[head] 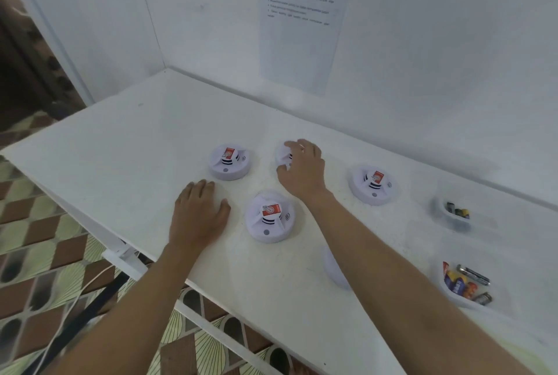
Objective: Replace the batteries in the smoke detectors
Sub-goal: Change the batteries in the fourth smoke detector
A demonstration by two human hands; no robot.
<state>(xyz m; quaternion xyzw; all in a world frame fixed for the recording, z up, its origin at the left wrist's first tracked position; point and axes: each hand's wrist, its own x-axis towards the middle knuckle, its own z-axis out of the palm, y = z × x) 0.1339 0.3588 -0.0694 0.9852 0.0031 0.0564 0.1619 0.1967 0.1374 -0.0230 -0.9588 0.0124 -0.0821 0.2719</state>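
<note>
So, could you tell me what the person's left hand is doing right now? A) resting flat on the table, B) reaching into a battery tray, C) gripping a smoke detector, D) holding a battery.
A: the left hand lies palm down on the bare table, apart from the nearest smoke detector, while the right hand covers another detector.

I see a white bench point(126, 145) set into a wall corner. Directly on it lie five white smoke detectors: far left point(229, 162), far centre point(283, 156), right point(373, 184), near centre point(268, 217), and one near the front point(333, 269), partly hidden. At the right stand two clear trays of batteries, far point(453, 214) and near point(466, 284).
</note>
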